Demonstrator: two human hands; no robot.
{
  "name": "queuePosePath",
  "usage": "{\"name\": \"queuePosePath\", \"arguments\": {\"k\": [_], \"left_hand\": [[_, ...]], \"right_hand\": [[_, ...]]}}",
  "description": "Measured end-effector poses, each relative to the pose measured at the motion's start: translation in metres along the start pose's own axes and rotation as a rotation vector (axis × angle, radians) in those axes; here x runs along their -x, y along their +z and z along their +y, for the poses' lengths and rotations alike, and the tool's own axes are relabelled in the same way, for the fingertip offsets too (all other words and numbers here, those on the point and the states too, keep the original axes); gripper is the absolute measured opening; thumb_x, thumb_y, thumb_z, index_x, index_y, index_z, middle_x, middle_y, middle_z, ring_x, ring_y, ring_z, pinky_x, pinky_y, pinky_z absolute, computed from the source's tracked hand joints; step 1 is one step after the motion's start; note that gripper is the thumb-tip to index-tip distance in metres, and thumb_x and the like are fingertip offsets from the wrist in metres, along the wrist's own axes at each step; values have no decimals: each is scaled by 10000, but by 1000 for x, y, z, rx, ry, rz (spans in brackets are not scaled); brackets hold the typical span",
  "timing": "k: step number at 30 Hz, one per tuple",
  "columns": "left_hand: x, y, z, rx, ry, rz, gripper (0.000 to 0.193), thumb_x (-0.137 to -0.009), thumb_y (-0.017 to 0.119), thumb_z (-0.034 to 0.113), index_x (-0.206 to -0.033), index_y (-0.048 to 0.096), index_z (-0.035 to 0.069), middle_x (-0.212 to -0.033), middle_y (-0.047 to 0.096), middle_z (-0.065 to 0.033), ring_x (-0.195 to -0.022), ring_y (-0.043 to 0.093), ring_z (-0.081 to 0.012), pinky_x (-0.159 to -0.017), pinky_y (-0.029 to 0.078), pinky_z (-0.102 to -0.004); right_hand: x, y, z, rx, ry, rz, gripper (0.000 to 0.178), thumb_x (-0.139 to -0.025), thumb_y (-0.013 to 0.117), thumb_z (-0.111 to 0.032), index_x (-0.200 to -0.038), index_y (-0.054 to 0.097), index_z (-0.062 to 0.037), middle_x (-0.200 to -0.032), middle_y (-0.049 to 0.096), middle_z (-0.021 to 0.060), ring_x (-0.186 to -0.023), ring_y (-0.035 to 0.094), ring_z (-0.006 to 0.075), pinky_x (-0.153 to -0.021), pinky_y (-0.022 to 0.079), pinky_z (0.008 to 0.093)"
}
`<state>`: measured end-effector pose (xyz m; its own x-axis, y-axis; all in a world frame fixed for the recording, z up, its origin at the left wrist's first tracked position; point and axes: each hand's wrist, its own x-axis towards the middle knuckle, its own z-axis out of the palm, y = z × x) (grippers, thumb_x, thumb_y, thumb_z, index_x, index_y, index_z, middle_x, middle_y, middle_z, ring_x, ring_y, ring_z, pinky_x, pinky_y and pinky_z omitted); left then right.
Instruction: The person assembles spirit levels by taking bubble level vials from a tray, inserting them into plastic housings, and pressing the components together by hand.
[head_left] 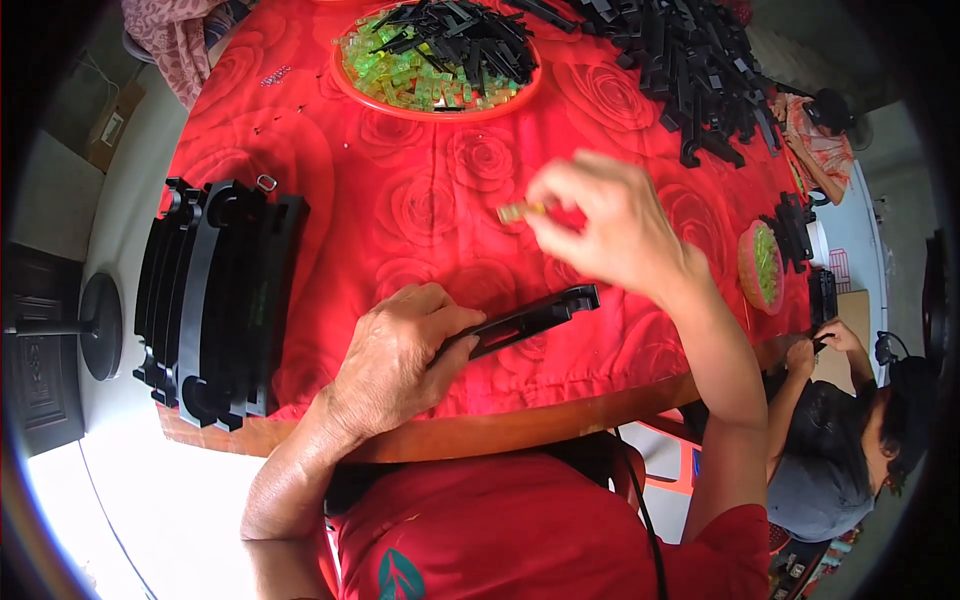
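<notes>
My left hand point(405, 345) is closed around one end of a long black plastic housing point(535, 318), which has a slot along it and lies tilted just above the red cloth near the table's front edge. Higher up and to the right, my right hand point(600, 220) pinches a small translucent yellowish plastic piece point(514, 212) between thumb and fingertips. That piece is apart from the housing. Beyond both hands, a round red tray point(440, 116) holds many similar green-yellow pieces point(390, 75) and a heap of thin black strips point(465, 40).
Several long black parts point(215, 300) are stacked side by side at the left. A big pile of black parts point(690, 80) lies at the far right. A pink bowl point(762, 268) of green pieces stands at the right edge, near a seated co-worker point(830, 450) handling a dark part.
</notes>
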<state>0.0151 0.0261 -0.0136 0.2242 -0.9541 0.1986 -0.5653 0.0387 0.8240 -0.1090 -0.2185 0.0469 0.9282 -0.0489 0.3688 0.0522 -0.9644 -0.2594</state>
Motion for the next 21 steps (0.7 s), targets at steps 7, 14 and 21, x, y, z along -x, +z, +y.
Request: {"name": "queuePosePath", "arguments": {"k": [7,14,21], "left_hand": [[13,14,14,-23,27,-29,283,-905,769,47,-1187,750,23,-949,676,-152,-861,683,-329,-757,553,-410],[10,16,37,-181,121,35,256,-880,819,112,-1126,767,65,-1137,665,-132,-1074,636,-321,-930,507,-437],[9,26,31,-129,128,118,147,-851,849,145,-969,790,80,-1107,651,-92,-1018,594,-282,-899,486,-425]], "right_hand": [[83,-12,-60,-28,29,-106,200,-777,811,9,-883,655,-56,-781,672,67,-711,663,262,-628,549,404],[102,0,-79,-26,84,-61,217,-782,811,-4,-905,642,-62,-771,658,62,-733,654,259,-637,557,405],[95,4,-74,-223,107,4,216,-793,848,-29,-968,724,-46,-840,714,70,-786,669,253,-675,559,393]]}}
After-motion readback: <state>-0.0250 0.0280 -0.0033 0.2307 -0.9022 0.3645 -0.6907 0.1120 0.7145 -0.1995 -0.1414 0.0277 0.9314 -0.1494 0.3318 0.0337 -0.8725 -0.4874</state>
